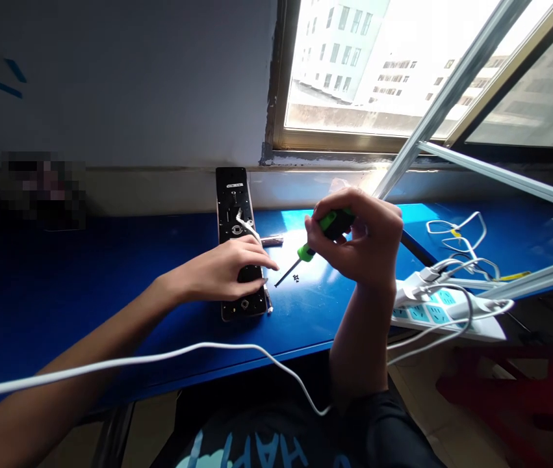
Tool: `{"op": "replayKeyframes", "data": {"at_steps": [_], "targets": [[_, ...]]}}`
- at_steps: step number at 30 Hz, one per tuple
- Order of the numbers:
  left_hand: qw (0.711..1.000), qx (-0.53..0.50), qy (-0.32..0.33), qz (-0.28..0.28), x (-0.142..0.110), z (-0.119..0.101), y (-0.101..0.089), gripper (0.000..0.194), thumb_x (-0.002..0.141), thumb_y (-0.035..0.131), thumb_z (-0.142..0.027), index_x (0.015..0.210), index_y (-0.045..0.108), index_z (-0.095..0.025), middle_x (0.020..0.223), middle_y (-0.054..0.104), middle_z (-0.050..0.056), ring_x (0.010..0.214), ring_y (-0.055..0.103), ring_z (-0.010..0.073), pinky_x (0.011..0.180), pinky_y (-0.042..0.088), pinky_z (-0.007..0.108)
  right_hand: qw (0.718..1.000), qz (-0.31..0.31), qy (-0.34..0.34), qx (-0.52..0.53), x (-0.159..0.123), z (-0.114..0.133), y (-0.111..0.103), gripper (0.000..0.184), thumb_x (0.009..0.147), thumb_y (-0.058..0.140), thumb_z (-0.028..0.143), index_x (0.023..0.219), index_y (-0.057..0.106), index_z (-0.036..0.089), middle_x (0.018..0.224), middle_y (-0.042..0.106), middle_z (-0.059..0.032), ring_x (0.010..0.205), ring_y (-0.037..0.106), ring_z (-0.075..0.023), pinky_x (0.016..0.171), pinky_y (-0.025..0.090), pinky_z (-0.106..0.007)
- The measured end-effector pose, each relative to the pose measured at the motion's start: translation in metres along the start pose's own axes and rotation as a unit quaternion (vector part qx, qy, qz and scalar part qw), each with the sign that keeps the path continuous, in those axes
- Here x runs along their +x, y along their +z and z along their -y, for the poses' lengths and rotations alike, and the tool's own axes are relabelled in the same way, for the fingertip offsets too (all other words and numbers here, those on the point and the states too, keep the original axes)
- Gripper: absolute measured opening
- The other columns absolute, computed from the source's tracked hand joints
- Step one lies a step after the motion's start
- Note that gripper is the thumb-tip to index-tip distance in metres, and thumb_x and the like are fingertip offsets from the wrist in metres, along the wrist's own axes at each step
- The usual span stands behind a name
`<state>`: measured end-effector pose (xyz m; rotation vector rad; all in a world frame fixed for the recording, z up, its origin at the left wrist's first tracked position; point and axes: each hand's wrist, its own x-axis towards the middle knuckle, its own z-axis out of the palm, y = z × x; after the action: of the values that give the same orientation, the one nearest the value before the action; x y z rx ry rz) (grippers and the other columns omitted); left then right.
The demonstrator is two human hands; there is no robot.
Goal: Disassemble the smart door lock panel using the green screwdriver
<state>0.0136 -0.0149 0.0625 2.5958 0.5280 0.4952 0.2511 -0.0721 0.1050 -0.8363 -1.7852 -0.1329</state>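
Note:
My left hand [222,270] lies across the lower half of a long black electronic door lock panel [233,207], its fingers curling over the panel's right edge. A white wire [247,227] comes out of the panel's upper part. My right hand [361,237] grips a green-and-black handled screwdriver [329,227] above the blue tabletop [86,325], with the thin shaft pointing down and left. Its tip hangs just above the table, close to several tiny dark screws [295,278]. A short metal cylinder [271,241] lies beside the panel's right edge.
A white power strip [444,312] with teal switches and plugged-in white cables sits at the right table edge. A white cable [134,361] runs across the foreground. Metal window frame rails [451,91] cross the upper right, above a red stool [514,390].

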Motion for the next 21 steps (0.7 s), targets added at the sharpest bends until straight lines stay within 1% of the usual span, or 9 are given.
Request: {"op": "replayKeyframes", "data": {"at_steps": [2, 4, 6, 7, 9, 12, 15, 18, 21], "targets": [[0.997, 0.052, 0.018, 0.052, 0.019, -0.001, 0.0, 0.033, 0.092, 0.074, -0.032, 0.124, 0.077, -0.024, 0.112, 0.078, 0.009, 0.113, 0.065, 0.0284, 0.105, 0.051, 0.044, 1.0, 0.003, 0.009, -0.019, 0.001, -0.002, -0.006, 0.02, 0.083, 0.072, 0.012, 0.083, 0.061, 0.028, 0.073, 0.066, 0.0014, 0.06, 0.056, -0.0146, 0.048, 0.045, -0.034], [0.992, 0.074, 0.027, 0.095, 0.037, 0.0, 0.005, 0.022, 0.091, 0.077, -0.032, 0.111, 0.08, -0.023, 0.101, 0.078, 0.007, 0.102, 0.068, 0.0264, 0.104, 0.051, 0.043, 1.0, -0.002, 0.005, -0.03, 0.001, -0.005, -0.01, 0.02, 0.083, 0.072, 0.011, 0.082, 0.06, 0.027, 0.074, 0.066, 0.001, 0.061, 0.058, -0.015, 0.051, 0.048, -0.034], [0.988, 0.082, 0.028, 0.126, 0.052, 0.003, 0.012, 0.009, 0.093, 0.074, -0.028, 0.093, 0.081, -0.022, 0.087, 0.077, 0.004, 0.086, 0.069, 0.022, 0.1, 0.05, 0.039, 0.999, -0.007, 0.0, -0.041, -0.001, -0.01, -0.012, 0.019, 0.083, 0.072, 0.011, 0.083, 0.06, 0.026, 0.075, 0.066, 0.0011, 0.062, 0.058, -0.0144, 0.054, 0.05, -0.033], [0.987, 0.086, 0.024, 0.135, 0.058, 0.005, 0.016, 0.011, 0.094, 0.073, -0.026, 0.087, 0.08, -0.022, 0.082, 0.076, 0.003, 0.079, 0.068, 0.0201, 0.096, 0.05, 0.038, 0.999, -0.01, -0.001, -0.047, -0.002, -0.014, -0.013, 0.018, 0.083, 0.072, 0.011, 0.083, 0.061, 0.025, 0.075, 0.066, 0.0012, 0.063, 0.058, -0.0138, 0.055, 0.049, -0.033], [0.985, 0.097, 0.013, 0.145, 0.069, 0.009, 0.022, 0.015, 0.093, 0.071, -0.021, 0.08, 0.078, -0.022, 0.076, 0.074, 0.001, 0.07, 0.065, 0.0181, 0.087, 0.05, 0.035, 0.998, -0.015, 0.002, -0.066, -0.006, -0.023, -0.013, 0.015, 0.083, 0.071, 0.011, 0.083, 0.062, 0.023, 0.075, 0.065, 0.0019, 0.062, 0.055, -0.0123, 0.056, 0.048, -0.031], [0.981, 0.124, 0.006, 0.151, 0.085, 0.013, 0.03, 0.016, 0.088, 0.069, -0.013, 0.077, 0.078, -0.021, 0.077, 0.074, 0.003, 0.07, 0.064, 0.0189, 0.074, 0.046, 0.032, 0.995, -0.004, 0.015, -0.094, -0.012, -0.036, -0.016, 0.013, 0.082, 0.07, 0.01, 0.083, 0.063, 0.021, 0.075, 0.064, 0.0023, 0.063, 0.053, -0.0109, 0.059, 0.046, -0.029], [0.976, 0.158, -0.005, 0.153, 0.098, 0.016, 0.038, 0.02, 0.083, 0.065, -0.009, 0.071, 0.076, -0.02, 0.072, 0.072, 0.004, 0.069, 0.062, 0.0201, 0.066, 0.044, 0.031, 0.993, 0.019, 0.034, -0.109, -0.014, -0.045, -0.02, 0.012, 0.081, 0.067, 0.009, 0.084, 0.064, 0.02, 0.076, 0.065, 0.0019, 0.065, 0.054, -0.0115, 0.061, 0.046, -0.029], [0.973, 0.163, -0.008, 0.166, 0.105, 0.019, 0.045, 0.019, 0.081, 0.065, -0.009, 0.071, 0.076, -0.021, 0.071, 0.072, 0.004, 0.067, 0.061, 0.0196, 0.064, 0.044, 0.03, 0.992, 0.032, 0.048, -0.112, -0.013, -0.049, -0.024, 0.012, 0.081, 0.067, 0.009, 0.083, 0.063, 0.02, 0.076, 0.065, 0.0017, 0.066, 0.055, -0.0116, 0.062, 0.046, -0.029], [0.973, 0.15, 0.001, 0.175, 0.105, 0.023, 0.047, 0.019, 0.082, 0.065, -0.011, 0.081, 0.08, -0.022, 0.079, 0.076, 0.003, 0.069, 0.065, 0.0185, 0.068, 0.048, 0.029, 0.992, 0.042, 0.055, -0.103, -0.014, -0.051, -0.027, 0.012, 0.081, 0.068, 0.01, 0.083, 0.063, 0.02, 0.077, 0.065, 0.002, 0.066, 0.055, -0.0108, 0.062, 0.046, -0.028]]}}
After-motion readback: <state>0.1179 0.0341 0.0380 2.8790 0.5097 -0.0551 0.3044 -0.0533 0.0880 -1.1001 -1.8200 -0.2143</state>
